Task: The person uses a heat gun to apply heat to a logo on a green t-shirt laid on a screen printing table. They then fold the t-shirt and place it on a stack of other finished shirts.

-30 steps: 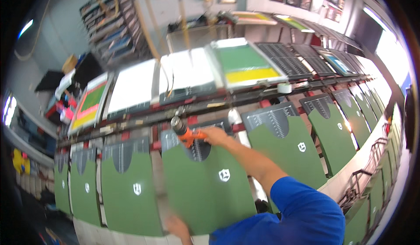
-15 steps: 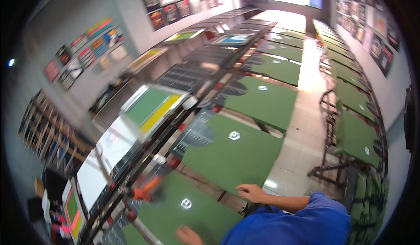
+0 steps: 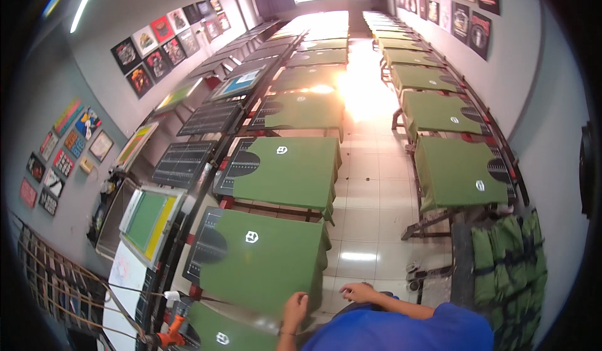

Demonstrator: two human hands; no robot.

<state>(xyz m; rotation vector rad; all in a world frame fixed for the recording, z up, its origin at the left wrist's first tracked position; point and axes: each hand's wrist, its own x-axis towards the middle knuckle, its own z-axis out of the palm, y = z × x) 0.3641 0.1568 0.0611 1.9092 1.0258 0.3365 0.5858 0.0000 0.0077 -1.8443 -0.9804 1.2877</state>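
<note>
My left hand lies on the near edge of a green shirt stretched over a printing pallet, fingers flat on the cloth. The shirt has a small white print on its chest. My right hand hovers just right of that pallet over the tiled floor, fingers loosely curled with nothing in them. An orange-handled tool sits at the lower left beside the pallet row, away from both hands.
Long rows of pallets with green shirts run down both sides of a tiled aisle. Printing screens stand at the left. A stack of folded green shirts lies at the right. Framed shirts hang on both walls.
My head has turned from the pallet in front of me to look down the aisle. My right hand has let go of the orange tool and drawn back toward my body.
</note>
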